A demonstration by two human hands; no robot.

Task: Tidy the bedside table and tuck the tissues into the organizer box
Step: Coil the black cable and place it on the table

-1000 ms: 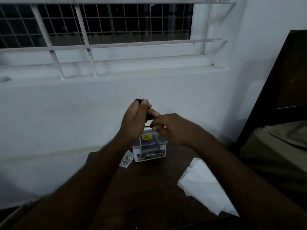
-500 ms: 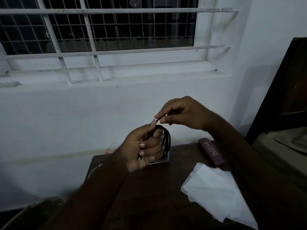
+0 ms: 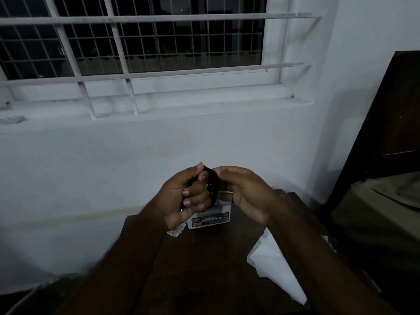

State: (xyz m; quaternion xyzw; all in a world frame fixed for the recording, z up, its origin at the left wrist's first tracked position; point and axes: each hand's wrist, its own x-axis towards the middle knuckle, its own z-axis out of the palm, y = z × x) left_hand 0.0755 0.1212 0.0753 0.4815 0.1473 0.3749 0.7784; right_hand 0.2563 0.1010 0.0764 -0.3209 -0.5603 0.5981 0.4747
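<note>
progress: early | left hand fist closed around coiled black cable; right hand pinching the coil | tissues loose on desk at 4 o'clock of box, untucked

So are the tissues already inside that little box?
No, the tissues lie spread on the table, apart from the box, while both hands hold a black cord above it.

Your bedside table looks like dark wood with a dull, matt top. The tissues are thin white paper, softly creased. The organizer box seems smooth pale plastic, and the coiled cable matt black.
</note>
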